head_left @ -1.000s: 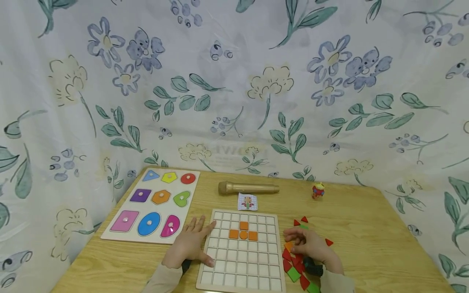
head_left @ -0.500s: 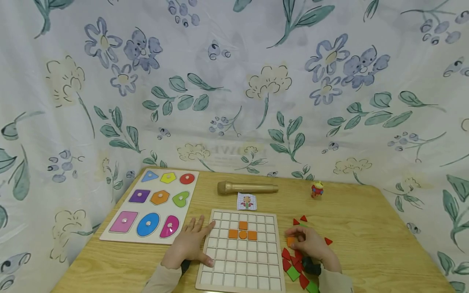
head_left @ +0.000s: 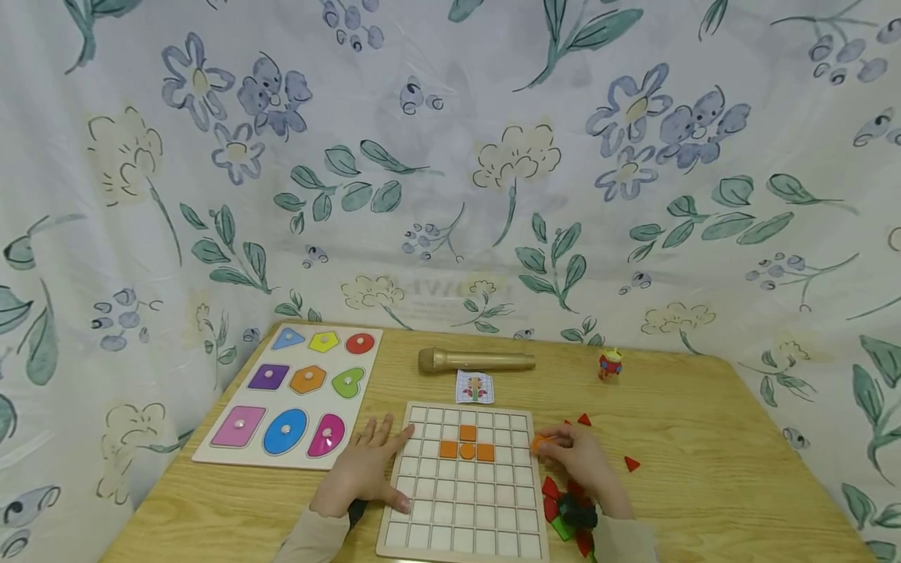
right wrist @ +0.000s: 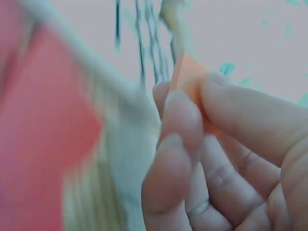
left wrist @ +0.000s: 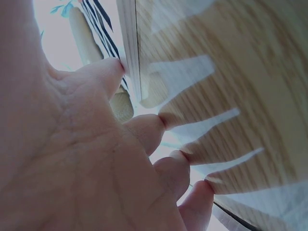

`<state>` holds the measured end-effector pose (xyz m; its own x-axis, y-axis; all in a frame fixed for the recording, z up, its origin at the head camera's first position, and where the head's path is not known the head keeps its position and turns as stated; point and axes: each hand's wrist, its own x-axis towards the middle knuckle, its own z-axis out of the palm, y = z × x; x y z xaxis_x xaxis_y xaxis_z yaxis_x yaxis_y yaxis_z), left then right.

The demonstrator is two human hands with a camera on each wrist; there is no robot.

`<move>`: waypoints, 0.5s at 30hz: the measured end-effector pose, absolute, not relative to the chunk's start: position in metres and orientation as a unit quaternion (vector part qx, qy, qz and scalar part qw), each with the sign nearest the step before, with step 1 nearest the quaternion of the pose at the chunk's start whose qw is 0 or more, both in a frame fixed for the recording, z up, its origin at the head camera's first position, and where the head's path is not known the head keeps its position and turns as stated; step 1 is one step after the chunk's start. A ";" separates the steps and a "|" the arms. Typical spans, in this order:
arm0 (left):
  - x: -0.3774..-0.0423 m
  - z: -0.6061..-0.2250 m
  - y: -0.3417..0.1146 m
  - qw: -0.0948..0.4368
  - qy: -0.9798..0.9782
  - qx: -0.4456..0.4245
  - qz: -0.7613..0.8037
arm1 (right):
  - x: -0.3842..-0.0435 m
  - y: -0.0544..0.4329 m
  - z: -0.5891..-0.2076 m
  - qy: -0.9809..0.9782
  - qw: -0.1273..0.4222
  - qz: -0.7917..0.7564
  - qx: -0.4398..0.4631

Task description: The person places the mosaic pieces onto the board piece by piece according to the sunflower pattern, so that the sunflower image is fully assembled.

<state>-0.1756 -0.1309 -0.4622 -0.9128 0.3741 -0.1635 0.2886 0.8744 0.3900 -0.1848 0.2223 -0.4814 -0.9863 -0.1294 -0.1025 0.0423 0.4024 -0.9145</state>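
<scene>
Between thumb and fingers, my right hand (head_left: 580, 461) pinches an orange square tile (right wrist: 190, 79) at the right edge of the grid board (head_left: 456, 539). My left hand (head_left: 367, 467) lies spread over the board's left edge, its thumb on the frame and its fingers straight. On the board, three orange squares (head_left: 468, 432) surround an orange round piece (head_left: 468, 451) in the upper rows. Red pieces (head_left: 551, 508) and a green square (head_left: 563, 528) lie beside the board, partly hidden under my right wrist.
A small pattern card (head_left: 475, 387) and a gold microphone (head_left: 479, 361) lie behind the board. To the left is a knobbed shape puzzle (head_left: 320, 403). A toy figure (head_left: 610, 364) stands at the back right, and a red triangle (head_left: 632, 464) lies right of my hand.
My right hand has picked the orange square tile out of the loose pieces and moved it left to the board's edge. My left hand has stayed in place.
</scene>
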 end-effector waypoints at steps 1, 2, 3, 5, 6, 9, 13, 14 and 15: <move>-0.176 -0.462 -0.131 0.118 0.961 0.173 0.181 | -0.185 0.218 -0.481 0.819 0.091 -0.565 -0.029; -0.176 -0.462 -0.131 0.118 0.961 0.173 0.181 | -0.186 0.214 -0.480 0.802 0.107 -0.587 -0.031; -0.176 -0.462 -0.131 0.119 0.961 0.173 0.180 | -0.186 0.210 -0.479 0.787 0.120 -0.604 -0.038; -0.176 -0.463 -0.131 0.119 0.961 0.173 0.179 | -0.187 0.200 -0.477 0.766 0.140 -0.625 -0.050; -0.176 -0.463 -0.130 0.119 0.961 0.173 0.178 | -0.186 0.195 -0.477 0.759 0.147 -0.632 -0.053; -0.177 -0.463 -0.130 0.119 0.962 0.172 0.176 | -0.186 0.178 -0.477 0.750 0.159 -0.639 -0.066; -0.178 -0.463 -0.130 0.121 0.962 0.170 0.175 | -0.183 0.155 -0.477 0.756 0.152 -0.634 -0.061; -0.178 -0.463 -0.130 0.121 0.962 0.170 0.173 | -0.182 0.149 -0.478 0.756 0.149 -0.635 -0.059; -0.178 -0.463 -0.130 0.121 0.963 0.170 0.172 | -0.182 0.145 -0.479 0.756 0.144 -0.636 -0.056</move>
<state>-0.1777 -0.1297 -0.4631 -0.9128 0.3695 -0.1741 0.2861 0.8826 0.3729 -0.1816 0.1447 -0.4791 -0.9520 -0.2689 -0.1465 0.0981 0.1852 -0.9778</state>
